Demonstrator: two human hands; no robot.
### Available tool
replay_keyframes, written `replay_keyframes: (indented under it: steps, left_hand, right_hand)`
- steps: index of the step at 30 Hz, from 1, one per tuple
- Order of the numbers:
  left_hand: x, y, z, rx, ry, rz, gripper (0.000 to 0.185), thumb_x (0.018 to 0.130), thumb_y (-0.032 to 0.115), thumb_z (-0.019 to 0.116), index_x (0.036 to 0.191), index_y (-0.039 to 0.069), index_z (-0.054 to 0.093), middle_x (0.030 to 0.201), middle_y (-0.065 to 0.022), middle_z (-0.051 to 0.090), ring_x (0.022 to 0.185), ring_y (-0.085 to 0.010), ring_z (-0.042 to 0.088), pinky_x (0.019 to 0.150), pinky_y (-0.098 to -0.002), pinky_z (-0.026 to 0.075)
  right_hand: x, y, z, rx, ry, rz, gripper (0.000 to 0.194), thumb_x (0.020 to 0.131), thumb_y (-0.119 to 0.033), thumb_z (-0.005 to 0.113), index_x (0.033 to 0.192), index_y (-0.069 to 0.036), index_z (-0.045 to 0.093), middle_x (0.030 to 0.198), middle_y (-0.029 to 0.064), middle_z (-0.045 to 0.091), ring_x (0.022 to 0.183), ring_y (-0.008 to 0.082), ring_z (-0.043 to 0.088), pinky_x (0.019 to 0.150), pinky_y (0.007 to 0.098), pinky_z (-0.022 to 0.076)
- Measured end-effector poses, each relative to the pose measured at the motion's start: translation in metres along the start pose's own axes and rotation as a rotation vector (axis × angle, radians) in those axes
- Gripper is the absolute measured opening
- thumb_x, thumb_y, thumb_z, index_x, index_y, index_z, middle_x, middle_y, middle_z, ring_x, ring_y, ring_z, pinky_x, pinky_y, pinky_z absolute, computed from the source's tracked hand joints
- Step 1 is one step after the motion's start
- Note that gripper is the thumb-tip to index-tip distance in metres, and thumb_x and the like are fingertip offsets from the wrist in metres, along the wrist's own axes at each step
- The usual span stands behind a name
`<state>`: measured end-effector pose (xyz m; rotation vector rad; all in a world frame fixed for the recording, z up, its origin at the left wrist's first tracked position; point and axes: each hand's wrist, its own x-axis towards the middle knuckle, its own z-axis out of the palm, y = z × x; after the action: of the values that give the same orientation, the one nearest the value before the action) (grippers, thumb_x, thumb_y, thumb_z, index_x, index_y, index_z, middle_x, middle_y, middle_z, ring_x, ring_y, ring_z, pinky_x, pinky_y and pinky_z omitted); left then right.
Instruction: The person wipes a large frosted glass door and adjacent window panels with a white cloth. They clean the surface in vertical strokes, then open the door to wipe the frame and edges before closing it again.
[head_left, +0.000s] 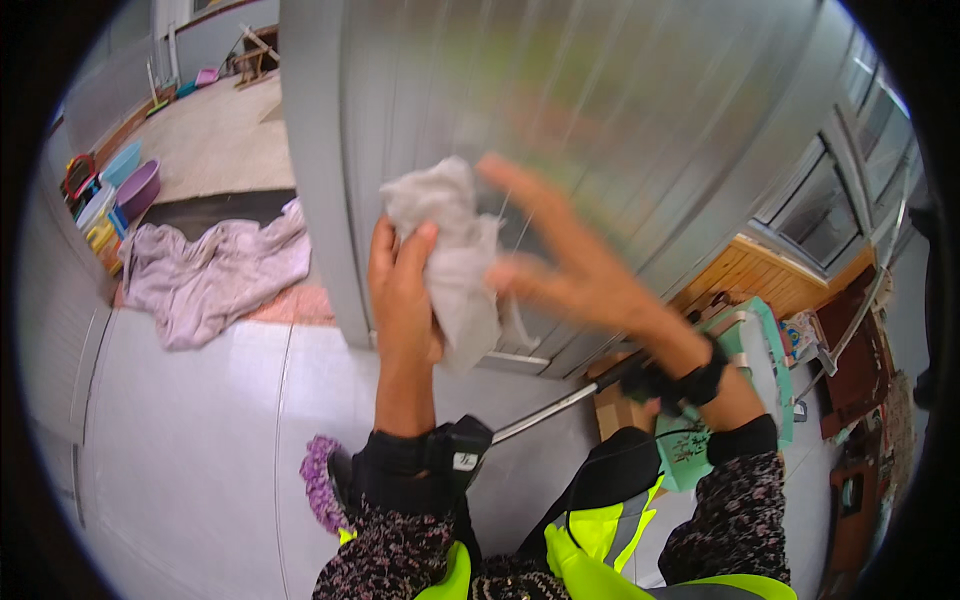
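Note:
A crumpled off-white cloth (455, 247) is gripped by my left hand (405, 292), with its thumb across the front and its fingers behind. The cloth hangs down past the palm, and a thin strip dangles at its right. Close to the right of it is my right hand (570, 255), blurred by motion, with thumb and fingers spread. Whether its thumb touches the cloth's edge I cannot tell. Behind both hands stands a grey panelled door (645, 97) with a glossy, reflecting surface. Cloth and hands are in front of its lower part.
A mop's metal pole (547, 410) slants below my hands, its purple mop head (324, 480) at lower left. A pale lilac cloth (214, 277) lies across the doorway threshold. Basins (140, 189) stand beyond it. Green and brown cardboard boxes (686, 450) sit at right.

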<state>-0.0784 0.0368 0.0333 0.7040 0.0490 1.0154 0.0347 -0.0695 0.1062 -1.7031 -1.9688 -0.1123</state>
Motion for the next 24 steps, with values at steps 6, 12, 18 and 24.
replay_keyframes:
  steps: [6, 12, 18, 24]
  left_hand:
    - [-0.005, 0.005, 0.005, 0.049, -0.177, -0.049, 0.037, 0.088, 0.021, 0.047, 0.119, 0.000, 0.045, 0.108, -0.0105, 0.055, 0.097, -0.0188, 0.055, 0.075, -0.0290, 0.048]
    - [0.002, -0.004, -0.002, 0.004, 0.003, 0.009, 0.032, 0.089, 0.023, 0.046, 0.115, 0.004, 0.049, 0.091, -0.0052, 0.059, 0.084, -0.0131, 0.056, 0.062, -0.0241, 0.045]
    - [0.005, -0.012, -0.009, 0.086, 0.155, -0.085, 0.032, 0.088, 0.026, 0.050, 0.114, 0.006, 0.050, 0.088, -0.0032, 0.059, 0.079, -0.0115, 0.055, 0.060, -0.0223, 0.043]
    - [0.006, -0.013, -0.012, 0.036, 0.172, -0.048, 0.032, 0.088, 0.026, 0.051, 0.112, 0.006, 0.051, 0.085, -0.0031, 0.059, 0.078, -0.0118, 0.055, 0.061, -0.0232, 0.043]
  right_hand:
    - [0.000, -0.001, 0.019, 0.847, 0.036, 0.301, 0.070, 0.078, -0.018, 0.063, 0.136, -0.003, 0.029, 0.133, 0.0140, 0.037, 0.122, 0.0227, 0.035, 0.101, 0.0335, 0.0277]
    - [0.025, 0.005, -0.101, 0.544, 0.640, 0.038, 0.056, 0.077, -0.013, 0.061, 0.129, -0.004, 0.041, 0.116, 0.0087, 0.053, 0.105, 0.0176, 0.051, 0.089, 0.0312, 0.0409]
    - [0.125, -0.021, -0.211, -0.713, 1.207, -0.558, 0.045, 0.077, -0.018, 0.060, 0.120, -0.006, 0.049, 0.115, 0.0129, 0.054, 0.105, 0.0262, 0.052, 0.088, 0.0397, 0.0398]
    - [0.183, 0.030, -0.153, -1.028, 1.064, -0.318, 0.051, 0.075, -0.020, 0.059, 0.124, -0.009, 0.046, 0.126, 0.0108, 0.048, 0.120, 0.0261, 0.041, 0.097, 0.0426, 0.0303]
